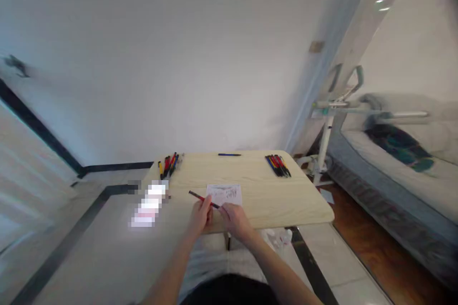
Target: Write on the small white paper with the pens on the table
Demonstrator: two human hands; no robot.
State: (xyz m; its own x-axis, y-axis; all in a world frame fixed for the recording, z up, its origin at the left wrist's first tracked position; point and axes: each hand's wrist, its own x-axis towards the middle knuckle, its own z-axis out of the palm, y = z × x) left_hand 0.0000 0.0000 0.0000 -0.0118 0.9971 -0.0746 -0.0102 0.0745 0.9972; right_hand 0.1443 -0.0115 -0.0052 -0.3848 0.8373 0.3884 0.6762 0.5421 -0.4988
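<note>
A red and black pen (196,195) slants over the front of the table, held between both hands. My left hand (202,212) is closed round its middle, and my right hand (234,219) grips the lower right end. Just beyond the hands lies a white sheet of paper (224,192) with printing or writing on it, partly covered by my right hand. At the table's far edge is a single dark blue pen (229,155). Several red, blue, black and yellow pens (278,166) lie grouped on the right side; another group of coloured pens (169,164) lies at the left.
The light wooden table (296,200) has rounded corners and stands against a white wall (200,57). A pixelated patch hides part of its left edge. To the right are a white exercise frame (325,138) and a bed (386,167). Clear plastic (282,237) shows below the front edge.
</note>
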